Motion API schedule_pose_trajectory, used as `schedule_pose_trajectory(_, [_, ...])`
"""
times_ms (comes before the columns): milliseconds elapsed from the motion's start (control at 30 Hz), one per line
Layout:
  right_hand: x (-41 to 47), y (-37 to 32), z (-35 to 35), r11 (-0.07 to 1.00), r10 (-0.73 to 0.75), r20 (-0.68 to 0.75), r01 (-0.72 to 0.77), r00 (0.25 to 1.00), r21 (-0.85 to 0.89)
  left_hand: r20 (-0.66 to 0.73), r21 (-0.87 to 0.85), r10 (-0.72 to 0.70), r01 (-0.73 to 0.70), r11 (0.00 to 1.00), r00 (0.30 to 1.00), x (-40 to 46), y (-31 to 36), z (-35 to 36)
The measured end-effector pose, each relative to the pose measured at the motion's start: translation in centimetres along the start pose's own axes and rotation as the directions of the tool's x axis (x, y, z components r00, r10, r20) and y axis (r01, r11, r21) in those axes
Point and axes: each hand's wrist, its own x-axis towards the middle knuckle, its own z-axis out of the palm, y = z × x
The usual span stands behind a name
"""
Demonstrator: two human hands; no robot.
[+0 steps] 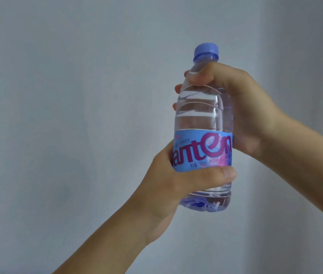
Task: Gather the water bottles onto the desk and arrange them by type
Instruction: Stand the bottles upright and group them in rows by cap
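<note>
A clear water bottle (202,113) with a blue cap and a blue label with magenta lettering is held upright in the air, right of the middle of the view. My left hand (168,184) grips its lower part, the thumb lying across the front just under the label. My right hand (245,109) grips the upper part below the neck, thumb in front and fingertips showing past the bottle's left side. The bottle is full of water. No desk and no other bottle is in view.
A plain pale grey wall (58,95) fills the whole background behind the hands.
</note>
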Motion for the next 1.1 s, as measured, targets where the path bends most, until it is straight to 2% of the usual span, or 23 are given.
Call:
schedule_pose_trajectory(67, [-0.3, 0.1, -0.2, 0.998, -0.001, 0.059, -0.003, 0.998, 0.057, 0.027, 0.003, -0.021, 0.021, 1.000, 0.999, 0.0, -0.3, 0.0])
schedule_pose_trajectory(167, [-0.5, 0.4, -0.6, 0.997, -0.013, 0.064, 0.007, 0.998, 0.079, -0.039, 0.046, 0.003, -0.001, 0.999, 0.999, 0.0, -0.5, 0.1])
schedule_pose_trajectory(300, [-0.7, 0.5, -0.3, 0.980, -0.062, -0.053, 0.050, 0.997, -0.194, -0.190, 0.102, 0.073, -0.054, 0.993, 0.979, -0.1, -0.7, 0.8])
schedule_pose_trajectory(400, [-1.1, 0.3, 0.0, 0.973, -0.087, -0.115, 0.059, 0.990, -0.221, -0.235, 0.194, 0.121, -0.076, 0.978, 0.964, -0.2, -0.8, 1.2])
schedule_pose_trajectory(500, [-1.4, -0.2, 0.0, 0.983, -0.065, -0.094, 0.048, 0.993, -0.175, -0.169, 0.181, 0.112, -0.081, 0.980, 0.979, -0.4, -0.7, 1.2])
schedule_pose_trajectory(733, [-2.7, -0.8, -0.8, 0.999, -0.030, 0.071, 0.033, 0.997, -0.033, 0.104, 0.087, -0.026, 0.017, 0.996, 0.994, -0.3, -0.9, 1.5])
schedule_pose_trajectory(933, [-3.4, -0.3, -2.3, 0.999, 0.004, 0.034, -0.003, 0.999, -0.050, 0.113, 0.068, -0.035, 0.027, 0.997, 0.993, 0.0, -2.5, 2.0])
schedule_pose_trajectory(1100, [-4.7, 0.9, -4.1, 0.985, 0.035, -0.060, -0.044, 0.998, -0.169, 0.143, 0.067, -0.068, 0.059, 0.996, 0.987, 0.2, -4.6, 2.7])
